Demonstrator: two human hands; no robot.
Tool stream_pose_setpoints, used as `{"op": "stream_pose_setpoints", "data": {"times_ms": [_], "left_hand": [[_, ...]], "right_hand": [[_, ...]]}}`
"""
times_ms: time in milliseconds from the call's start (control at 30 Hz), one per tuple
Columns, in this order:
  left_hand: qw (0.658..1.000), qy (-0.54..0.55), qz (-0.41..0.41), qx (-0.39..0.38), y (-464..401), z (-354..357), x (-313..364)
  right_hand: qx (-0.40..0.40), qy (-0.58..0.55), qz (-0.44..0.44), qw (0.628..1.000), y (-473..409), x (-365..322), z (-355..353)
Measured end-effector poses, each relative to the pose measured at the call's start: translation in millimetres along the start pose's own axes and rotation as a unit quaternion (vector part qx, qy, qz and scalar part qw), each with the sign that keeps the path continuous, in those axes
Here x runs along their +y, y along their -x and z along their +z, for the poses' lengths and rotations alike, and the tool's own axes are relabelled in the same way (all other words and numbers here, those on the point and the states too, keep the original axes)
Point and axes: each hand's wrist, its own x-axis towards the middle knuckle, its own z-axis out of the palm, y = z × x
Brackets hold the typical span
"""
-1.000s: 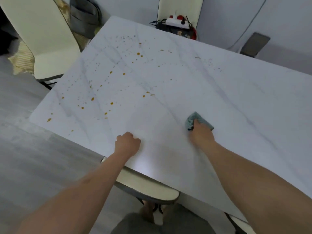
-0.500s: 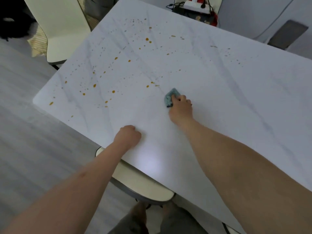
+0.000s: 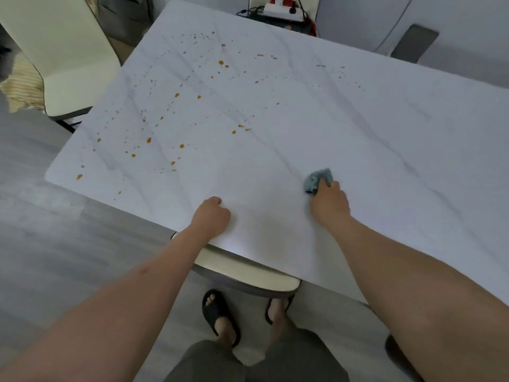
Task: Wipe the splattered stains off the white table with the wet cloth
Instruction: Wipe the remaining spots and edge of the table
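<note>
Nearest the camera, the person's two feet in black sandals (image 3: pixel 220 318) stood on the grey floor (image 3: pixel 55 244), beside the cream seat of a chair (image 3: pixel 248 271) tucked under the table's near edge. Both bare forearms reached forward over that edge onto the white table (image 3: pixel 385 161).

The left hand (image 3: pixel 210 216) rested on the table just inside the near edge, its fingers curled into a loose fist that held nothing. To its right and slightly farther in, the right hand (image 3: pixel 329 201) pressed down on the wet cloth (image 3: pixel 316 180), a small bunched blue-grey wad; its fingers were curled over the cloth's near side and gripped it against the tabletop, with most of the cloth poking out beyond the fingertips. The cloth lay on a bare, grey-veined stretch of the surface, well apart from the nearest marks.

Beyond the hands, the stains (image 3: pixel 176 128) were scattered as orange-brown specks and drops over the left and middle of the table, thinning toward the far corner, with a few faint ones at the far right.

Past the table's left side stood a second cream chair (image 3: pixel 55 51). Behind the far edge sat a white power strip (image 3: pixel 281 8) with red switches and dark cables.
</note>
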Motion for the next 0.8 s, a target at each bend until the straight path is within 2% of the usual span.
{"op": "stream_pose_setpoints", "data": {"times_ms": [33, 100, 200, 233, 333, 400, 467, 567, 800], "left_hand": [[1.0, 0.007, 0.007, 0.004, 2, -4, -4], [0.999, 0.0, 0.032, 0.005, 9, -10, -11], [0.996, -0.058, 0.071, -0.006, 21, -11, -20], [0.994, -0.073, 0.079, -0.012, 24, -11, -22], [0.987, -0.112, 0.114, -0.021, 29, -11, -26], [0.981, -0.138, 0.137, -0.025, 29, -11, -26], [0.976, -0.156, 0.146, -0.041, 31, -7, -24], [0.967, -0.187, 0.158, -0.075, 37, 4, -17], [0.943, -0.253, 0.172, -0.128, 46, 43, -2]], "right_hand": [[0.004, -0.022, 0.051, 0.998, 5, 2, -1], [0.018, -0.075, 0.081, 0.994, 22, -19, 13], [0.029, -0.127, 0.016, 0.991, 56, -79, 47], [0.018, -0.111, -0.02, 0.994, 66, -99, 60], [-0.088, -0.037, -0.127, 0.987, 101, -154, 74], [-0.129, -0.01, -0.159, 0.979, 116, -158, 74], [-0.12, -0.006, -0.129, 0.984, 123, -135, 74], [-0.063, -0.043, -0.032, 0.997, 136, -69, 73], [-0.014, -0.09, 0.136, 0.986, 153, 91, 50]]}}
